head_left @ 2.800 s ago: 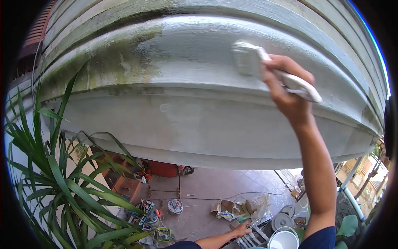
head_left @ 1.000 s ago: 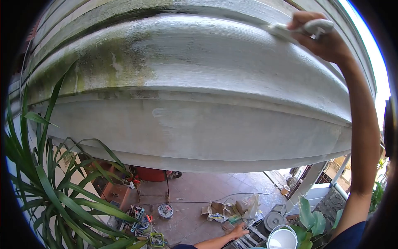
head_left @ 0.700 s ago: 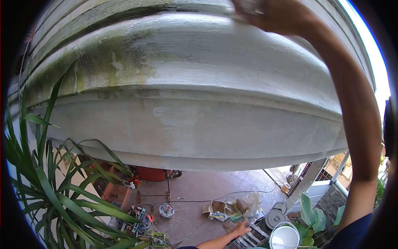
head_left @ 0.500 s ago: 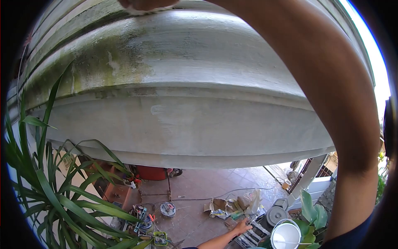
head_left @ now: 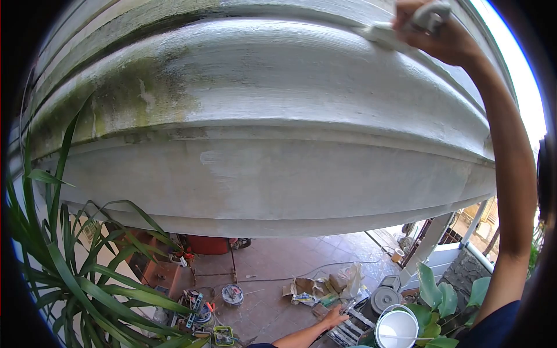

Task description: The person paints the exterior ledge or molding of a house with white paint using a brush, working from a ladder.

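My right hand [head_left: 444, 40] is raised at the upper right, its fingers closed around a paintbrush [head_left: 383, 36]. Motion blurs the brush, and its bristles meet the moulding of a curved ledge [head_left: 278, 64]. Wet-looking white paint covers the ledge's middle and right, while green and black stains mark its left. Low in the view, my left hand [head_left: 335, 316] grips the side of a paint-spattered ladder [head_left: 351, 332]. Just right of the ladder hangs or stands a white paint bucket [head_left: 397, 326] with a thin stick across it.
Long-leaved plant [head_left: 87, 284] fills the lower left. On the tiled floor [head_left: 272, 255] below lie a small bucket [head_left: 232, 294], crumpled bags [head_left: 348, 281], a cable and tools. A grey lidded bin [head_left: 385, 300] and broad leaves [head_left: 429, 287] are at the lower right.
My right hand has swept from the top left-centre to the upper right with the paintbrush, and the arm no longer covers the ledge. My left hand stays on the ladder.
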{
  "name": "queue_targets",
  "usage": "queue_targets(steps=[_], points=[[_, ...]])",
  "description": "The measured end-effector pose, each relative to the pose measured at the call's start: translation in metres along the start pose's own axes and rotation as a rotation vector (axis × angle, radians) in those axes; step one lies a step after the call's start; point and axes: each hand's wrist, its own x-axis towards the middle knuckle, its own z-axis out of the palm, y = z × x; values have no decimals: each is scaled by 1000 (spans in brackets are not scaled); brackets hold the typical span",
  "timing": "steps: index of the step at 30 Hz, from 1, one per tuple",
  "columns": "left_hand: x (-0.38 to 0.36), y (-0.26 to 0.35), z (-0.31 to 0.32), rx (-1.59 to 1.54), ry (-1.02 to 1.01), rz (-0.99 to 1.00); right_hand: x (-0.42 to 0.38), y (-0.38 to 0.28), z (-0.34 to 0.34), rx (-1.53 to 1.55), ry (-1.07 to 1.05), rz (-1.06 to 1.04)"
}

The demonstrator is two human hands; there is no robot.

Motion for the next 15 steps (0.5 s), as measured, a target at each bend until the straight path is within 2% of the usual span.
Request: queue_targets(steps=[1, 4, 7, 8, 9, 10, 11, 12, 13, 14, 15], points=[[-5, 0, 1, -5, -11, -6, -24, 37, 1, -28, 36, -171], [-2, 9, -3, -12, -32, 0, -62, 38, -17, 4, 206, 137], [-1, 5, 0, -7, -7, 14, -41, 26, -8, 60, 519, 224], [-2, 5, -1, -7, -6, 12, -21, 18, 6, 140, 597, 157], [-2, 7, -2, -7, -4, 13, 8, 14, 19, 255, 608, -33], [-4, 9, -2, -9, -6, 11, 52, -56, 28, 280, 718, 337], [-3, 10, -4, -3, -22, -12, 76, -92, 31, 157, 638, 410], [-2, 12, -4, -5, -37, -36, 109, -95, 50, 69, 722, 266], [-3, 12, -5, -5, -52, -64, 129, -118, 52, 146, 697, 188], [-7, 13, -5, -4, -63, -63, 157, -128, 57, 117, 682, 258], [-7, 15, -5, -4, -75, -57, 162, -148, 60, 203, 805, 182]])
